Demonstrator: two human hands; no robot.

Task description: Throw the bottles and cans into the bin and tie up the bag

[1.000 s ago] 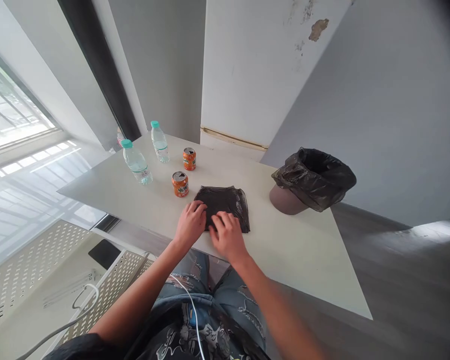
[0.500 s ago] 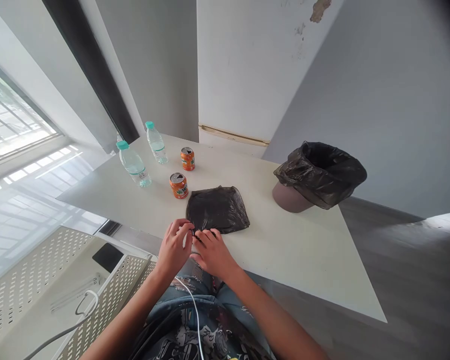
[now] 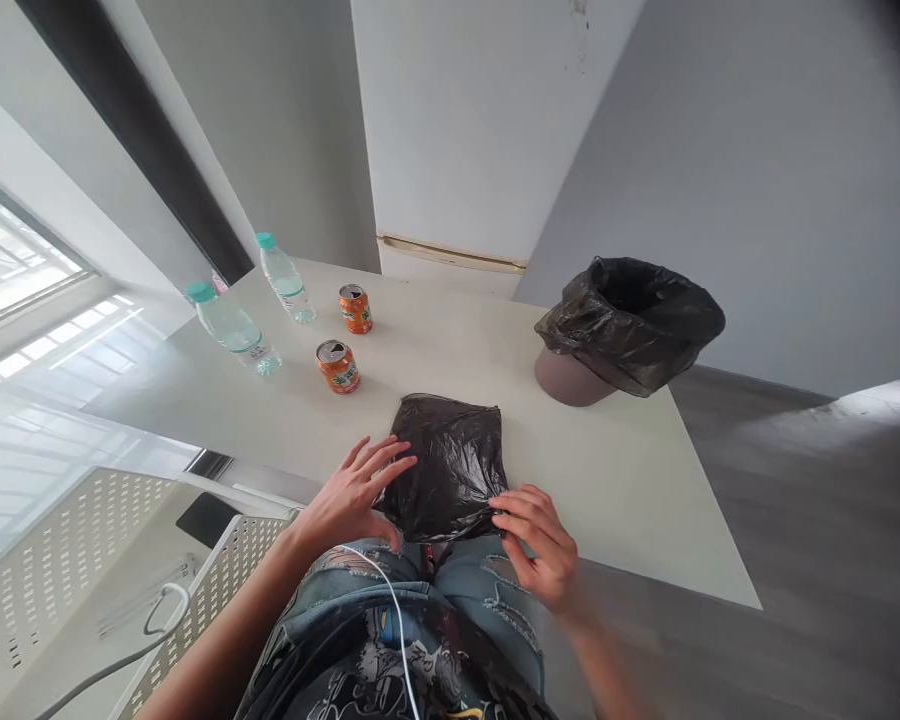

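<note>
A flat black plastic bag lies at the front edge of the white table, its near end reaching over the edge. My left hand is open, fingers spread, with the fingertips at the bag's left side. At the bag's lower right corner, my right hand pinches the plastic between thumb and fingers. Two orange drink cans, a nearer can and a farther can, stand opened beyond my left hand.
Two clear bottles with teal caps, a nearer bottle and a farther bottle, stand at the table's left. A brown bin lined with a black bag stands at the right. Lower left is a perforated white rack with a cable.
The black bag has shifted toward me and turned. My right hand has moved right to its lower right corner. My left hand has spread its fingers at the bag's left side.
</note>
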